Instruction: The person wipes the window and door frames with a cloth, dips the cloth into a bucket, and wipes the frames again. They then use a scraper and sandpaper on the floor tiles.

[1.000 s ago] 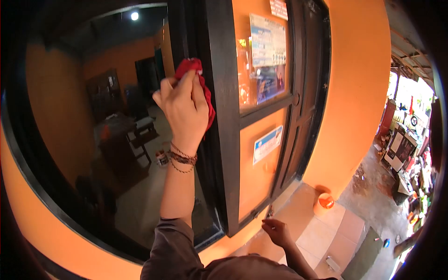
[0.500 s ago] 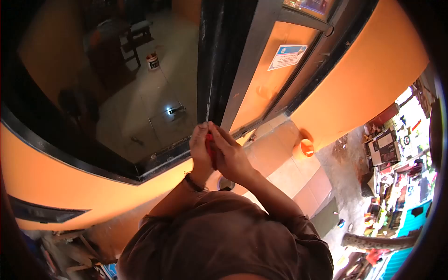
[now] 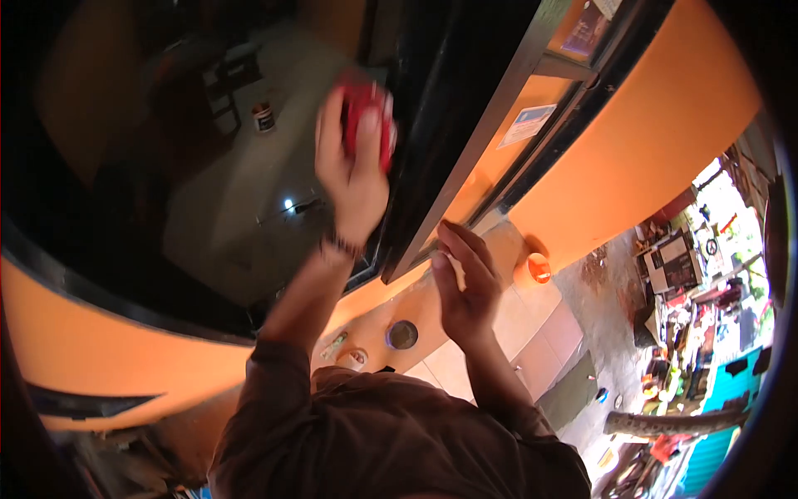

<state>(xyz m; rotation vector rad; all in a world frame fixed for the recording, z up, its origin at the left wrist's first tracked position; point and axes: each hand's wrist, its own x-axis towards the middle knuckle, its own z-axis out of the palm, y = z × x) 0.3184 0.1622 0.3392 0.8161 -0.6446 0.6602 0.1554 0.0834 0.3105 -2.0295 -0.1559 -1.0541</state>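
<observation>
My left hand (image 3: 351, 187) is raised, its fingers wrapped round a red palm-sized object (image 3: 363, 125) with a pale edge. Motion blur smears the object, and I cannot tell its exact kind. It overlaps the near edge of the dark door (image 3: 449, 108) in this view. Lower and to the right, my right hand (image 3: 472, 291) has its thumb and fingers apart. Its fingertips are close to the bottom end of the door's grey edge strip (image 3: 482, 137), and nothing shows between them.
Behind my left hand, a dark room holds a small bucket (image 3: 263, 117) and a bright light (image 3: 288, 205) on the floor. An orange pot (image 3: 536, 267) stands by the orange wall (image 3: 632, 158). A round dark container (image 3: 402, 334) sits below the door; clutter fills the far right.
My hands have separated. The left has risen along the door edge with the red object, while the right has shifted right and opened. The door appears further right and tilted in view.
</observation>
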